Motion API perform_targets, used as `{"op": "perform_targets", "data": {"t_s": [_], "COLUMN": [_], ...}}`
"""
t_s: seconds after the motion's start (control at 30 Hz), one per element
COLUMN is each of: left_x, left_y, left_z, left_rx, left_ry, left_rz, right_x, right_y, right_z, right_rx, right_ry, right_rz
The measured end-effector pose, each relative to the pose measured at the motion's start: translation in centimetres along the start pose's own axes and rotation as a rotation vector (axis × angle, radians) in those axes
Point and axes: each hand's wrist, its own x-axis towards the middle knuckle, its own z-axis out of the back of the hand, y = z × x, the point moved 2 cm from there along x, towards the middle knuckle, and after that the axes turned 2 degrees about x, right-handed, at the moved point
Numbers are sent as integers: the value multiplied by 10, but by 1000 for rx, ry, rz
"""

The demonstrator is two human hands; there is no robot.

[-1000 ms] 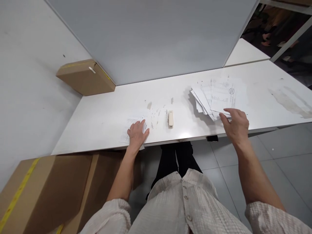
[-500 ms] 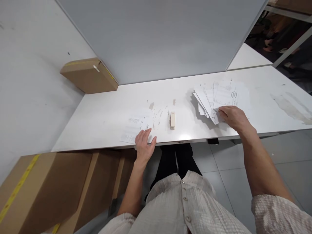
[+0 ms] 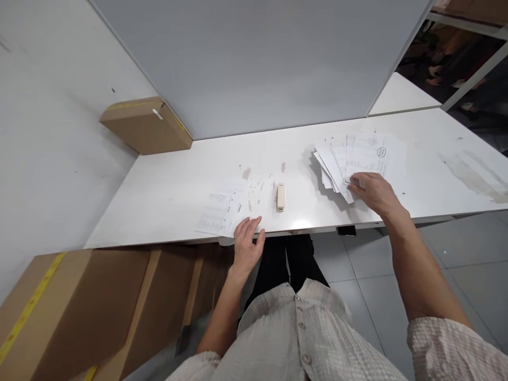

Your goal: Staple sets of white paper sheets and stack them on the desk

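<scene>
At right, the right hand [image 3: 373, 193] is pinching the near edge of a fanned paper stack [image 3: 359, 159]. The left hand [image 3: 248, 246], fingers loosely spread, is hovering near printed paper [image 3: 221, 209] at left.

White wall [image 3: 43, 116] at my 10 o'clock, couple of dark marks on it. Dead ahead at 12 I've got a big plain grey panel [image 3: 262, 58] rising at the back edge of a long white table [image 3: 159, 198], surface pretty stained at abt 2, w/ a bright patch of light [image 3: 302, 219] nr the front edge at 12. Pale frame [image 3: 476, 76] at 1–2, v dark behind it, can't make much out. Floor's [image 3: 472, 288] grey tiles at 3, thin dark joints.
</scene>
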Motion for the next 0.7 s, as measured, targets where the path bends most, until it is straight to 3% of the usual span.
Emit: {"op": "perform_targets", "data": {"t_s": [0.2,0.47,0.6,0.7], "left_x": [-4,-5,-7,-9], "left_y": [1,-2,-8,-21], "left_z": [-1,-2,-1,-4], "left_rx": [-9,-18,-111,-367], "left_ry": [25,54,64,122], "left_rz": [18,16,55,204], "right_x": [1,0,0,-9], "right_y": [1,14,12,23], "right_z": [2,-4,-4,6], "right_rx": [-55,-202,-230,-134], "right_ry": [51,-4,-114,-257], "right_rz": [56,47,-13,-47]}}
